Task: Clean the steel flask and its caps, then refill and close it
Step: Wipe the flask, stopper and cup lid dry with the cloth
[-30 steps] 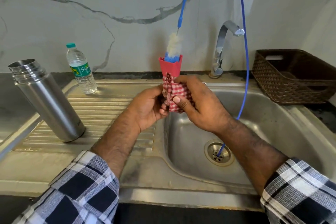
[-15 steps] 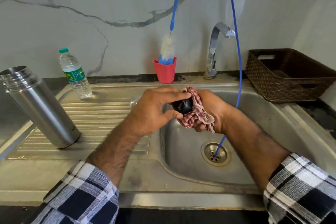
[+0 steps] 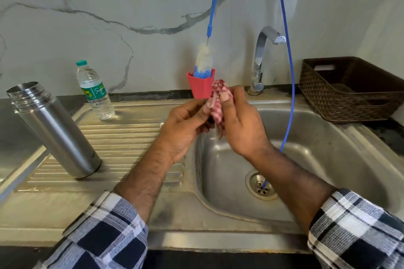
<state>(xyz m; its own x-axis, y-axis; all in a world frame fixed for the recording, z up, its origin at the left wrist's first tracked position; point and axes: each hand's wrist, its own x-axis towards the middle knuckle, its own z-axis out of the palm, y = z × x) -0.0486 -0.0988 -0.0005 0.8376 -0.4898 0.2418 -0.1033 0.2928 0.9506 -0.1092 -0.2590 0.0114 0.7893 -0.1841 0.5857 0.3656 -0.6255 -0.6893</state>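
The open steel flask (image 3: 54, 131) stands capless on the ribbed drainboard at the left. Over the sink's left rim, my left hand (image 3: 185, 124) and my right hand (image 3: 238, 124) meet around a red-and-white checked cloth (image 3: 218, 105). The cloth is wrapped over a small dark cap; only a dark sliver (image 3: 211, 120) shows between my fingers. My right thumb presses the cloth, and my left fingers curl round the wrapped cap from the left. A sealed plastic water bottle (image 3: 95, 91) stands at the back of the drainboard.
A red cup (image 3: 200, 87) holds a blue-handled bottle brush (image 3: 211, 28) behind my hands. The tap (image 3: 261, 57) rises at the back of the steel basin (image 3: 328, 159), and a blue hose (image 3: 288, 85) runs down into the drain. A brown woven basket (image 3: 354, 91) sits at the right.
Half a second ago the dark cap showed bare in the cloth; now the cloth covers it, and both hands have risen and turned around it.
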